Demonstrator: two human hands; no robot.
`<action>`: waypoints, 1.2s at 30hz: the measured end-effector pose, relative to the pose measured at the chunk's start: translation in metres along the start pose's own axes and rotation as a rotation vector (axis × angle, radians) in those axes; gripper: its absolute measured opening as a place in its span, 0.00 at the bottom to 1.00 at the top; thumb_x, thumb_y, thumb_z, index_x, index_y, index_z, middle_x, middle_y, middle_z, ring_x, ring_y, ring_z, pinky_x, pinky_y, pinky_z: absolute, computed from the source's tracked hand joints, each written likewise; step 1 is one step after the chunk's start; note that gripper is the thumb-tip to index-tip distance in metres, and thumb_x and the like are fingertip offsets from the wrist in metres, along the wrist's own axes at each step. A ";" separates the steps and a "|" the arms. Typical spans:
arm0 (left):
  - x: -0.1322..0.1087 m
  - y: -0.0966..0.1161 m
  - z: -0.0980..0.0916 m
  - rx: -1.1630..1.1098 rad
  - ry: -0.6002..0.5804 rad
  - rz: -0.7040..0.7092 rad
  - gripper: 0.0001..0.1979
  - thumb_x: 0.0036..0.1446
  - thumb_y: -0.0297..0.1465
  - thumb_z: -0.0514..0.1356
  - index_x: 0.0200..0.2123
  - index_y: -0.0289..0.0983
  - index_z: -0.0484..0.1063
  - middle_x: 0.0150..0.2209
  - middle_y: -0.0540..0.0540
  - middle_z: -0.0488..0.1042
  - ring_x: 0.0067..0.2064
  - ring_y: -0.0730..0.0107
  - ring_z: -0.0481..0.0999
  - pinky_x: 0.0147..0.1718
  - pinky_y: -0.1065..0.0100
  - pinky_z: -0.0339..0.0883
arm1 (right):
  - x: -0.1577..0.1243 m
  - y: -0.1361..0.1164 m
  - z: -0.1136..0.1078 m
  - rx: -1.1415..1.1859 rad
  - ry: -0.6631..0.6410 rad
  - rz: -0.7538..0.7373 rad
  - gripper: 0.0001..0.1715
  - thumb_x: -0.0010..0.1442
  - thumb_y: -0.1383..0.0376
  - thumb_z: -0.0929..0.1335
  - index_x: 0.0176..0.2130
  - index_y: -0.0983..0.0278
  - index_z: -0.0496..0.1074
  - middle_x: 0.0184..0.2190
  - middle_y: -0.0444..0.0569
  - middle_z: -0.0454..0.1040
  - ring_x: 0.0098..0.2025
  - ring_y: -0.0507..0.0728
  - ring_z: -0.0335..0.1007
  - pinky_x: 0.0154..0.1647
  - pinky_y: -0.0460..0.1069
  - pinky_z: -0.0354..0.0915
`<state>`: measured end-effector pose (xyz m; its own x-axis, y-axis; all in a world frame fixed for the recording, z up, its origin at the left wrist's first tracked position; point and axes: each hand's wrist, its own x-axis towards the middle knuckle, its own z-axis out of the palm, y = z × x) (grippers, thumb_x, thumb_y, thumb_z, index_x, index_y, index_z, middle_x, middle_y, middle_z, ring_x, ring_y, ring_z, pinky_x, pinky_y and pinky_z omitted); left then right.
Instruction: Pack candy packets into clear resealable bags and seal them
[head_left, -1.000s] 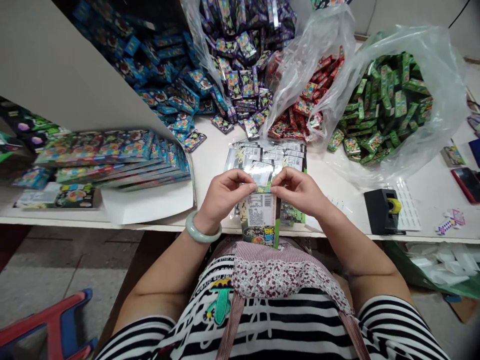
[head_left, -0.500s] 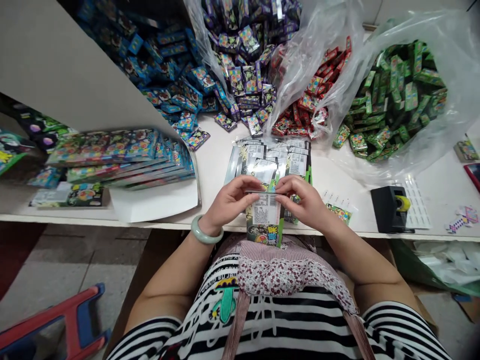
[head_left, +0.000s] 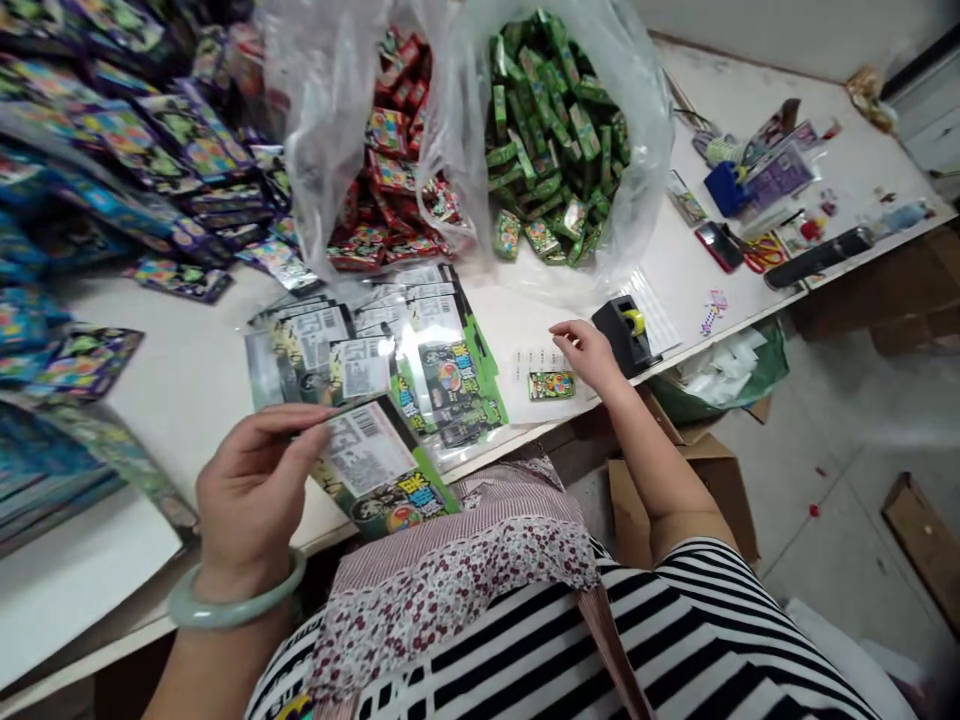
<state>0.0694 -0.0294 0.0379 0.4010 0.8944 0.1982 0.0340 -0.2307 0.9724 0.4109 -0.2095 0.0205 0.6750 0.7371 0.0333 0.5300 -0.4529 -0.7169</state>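
Packet point(head_left: 375, 465): clear sleeve with a barcode label and green card, tilted over the table's near edge, gripped at its left end.
Left hand point(head_left: 251, 490): thumb and fingers pinching the packet; a pale bangle point(head_left: 225, 600) on the wrist.
Right hand point(head_left: 589, 350): released, fingers spread above the table, just beside a small green box point(head_left: 551, 385) and near the tape dispenser point(head_left: 622, 330).
Stack point(head_left: 375, 340): similar packets fanned on the table point(head_left: 187, 370), beyond the held one.
Bags: one of red boxes point(head_left: 382, 180), one of green boxes point(head_left: 555, 120), standing behind.
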 end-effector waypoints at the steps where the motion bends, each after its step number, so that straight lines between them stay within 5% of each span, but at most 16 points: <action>1: 0.000 -0.002 0.002 -0.001 0.015 -0.008 0.06 0.49 0.28 0.68 0.32 0.37 0.77 0.37 0.48 0.80 0.40 0.69 0.78 0.43 0.66 0.72 | 0.003 0.015 -0.007 -0.094 0.001 0.057 0.10 0.59 0.67 0.67 0.40 0.63 0.77 0.40 0.50 0.77 0.38 0.55 0.71 0.46 0.52 0.67; 4: -0.001 -0.001 0.004 -0.011 0.030 -0.024 0.07 0.47 0.28 0.69 0.32 0.38 0.77 0.36 0.49 0.80 0.40 0.69 0.79 0.44 0.65 0.72 | 0.006 0.041 -0.013 -0.224 -0.071 0.165 0.09 0.58 0.68 0.68 0.38 0.64 0.78 0.40 0.52 0.76 0.40 0.57 0.72 0.50 0.53 0.65; 10: -0.001 0.007 0.004 0.040 0.053 -0.061 0.09 0.45 0.30 0.69 0.33 0.39 0.77 0.37 0.48 0.80 0.39 0.67 0.79 0.42 0.64 0.72 | -0.002 0.048 0.001 -0.166 -0.089 0.228 0.03 0.54 0.68 0.70 0.32 0.64 0.75 0.37 0.50 0.74 0.38 0.56 0.70 0.48 0.53 0.65; 16: 0.001 -0.002 0.004 -0.005 -0.002 0.011 0.07 0.48 0.28 0.69 0.33 0.38 0.77 0.36 0.48 0.80 0.41 0.69 0.78 0.43 0.67 0.71 | -0.007 0.043 -0.027 -0.004 -0.091 0.294 0.04 0.57 0.65 0.66 0.30 0.62 0.67 0.28 0.43 0.70 0.31 0.53 0.68 0.38 0.50 0.67; 19: 0.002 -0.003 0.007 -0.010 -0.076 0.072 0.06 0.52 0.28 0.68 0.35 0.38 0.76 0.37 0.48 0.79 0.42 0.70 0.78 0.44 0.67 0.70 | -0.007 0.003 -0.035 0.172 -0.156 0.151 0.06 0.56 0.62 0.68 0.32 0.62 0.66 0.28 0.41 0.68 0.31 0.51 0.65 0.37 0.49 0.65; 21: 0.002 0.001 0.011 -0.012 -0.129 0.126 0.04 0.55 0.29 0.67 0.35 0.38 0.75 0.37 0.48 0.78 0.41 0.71 0.77 0.45 0.66 0.70 | -0.007 -0.044 -0.031 0.338 -0.339 -0.069 0.09 0.57 0.59 0.69 0.34 0.62 0.68 0.30 0.42 0.69 0.33 0.50 0.64 0.38 0.49 0.63; 24: 0.002 0.010 0.018 0.012 -0.191 0.194 0.03 0.59 0.30 0.64 0.35 0.39 0.73 0.35 0.48 0.76 0.40 0.71 0.76 0.42 0.67 0.70 | -0.008 -0.125 -0.011 0.439 -0.628 -0.364 0.08 0.61 0.61 0.68 0.35 0.63 0.67 0.32 0.43 0.70 0.34 0.50 0.64 0.39 0.49 0.62; 27: 0.000 0.016 0.021 0.053 -0.199 0.216 0.02 0.62 0.31 0.62 0.37 0.40 0.71 0.36 0.48 0.74 0.41 0.70 0.75 0.43 0.65 0.70 | -0.006 -0.186 0.016 0.399 -0.771 -0.542 0.04 0.61 0.65 0.66 0.34 0.63 0.67 0.30 0.42 0.70 0.33 0.50 0.63 0.38 0.48 0.61; 30: -0.003 0.017 0.019 0.061 -0.206 0.219 0.03 0.64 0.32 0.59 0.38 0.40 0.69 0.38 0.48 0.73 0.42 0.69 0.74 0.44 0.64 0.69 | 0.002 -0.212 0.043 0.233 -0.807 -0.560 0.04 0.59 0.69 0.66 0.32 0.62 0.66 0.28 0.41 0.69 0.32 0.50 0.63 0.36 0.48 0.59; 36: -0.003 0.016 0.015 0.017 -0.218 0.196 0.05 0.67 0.33 0.54 0.39 0.40 0.68 0.39 0.46 0.72 0.43 0.67 0.73 0.45 0.60 0.69 | 0.011 -0.213 0.064 0.090 -0.842 -0.487 0.07 0.58 0.69 0.68 0.29 0.61 0.66 0.25 0.40 0.68 0.28 0.51 0.63 0.31 0.48 0.56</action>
<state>0.0818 -0.0419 0.0512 0.5885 0.7291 0.3494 -0.0490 -0.3991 0.9156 0.2721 -0.0727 0.1290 -0.2134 0.9664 -0.1430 0.5889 0.0105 -0.8082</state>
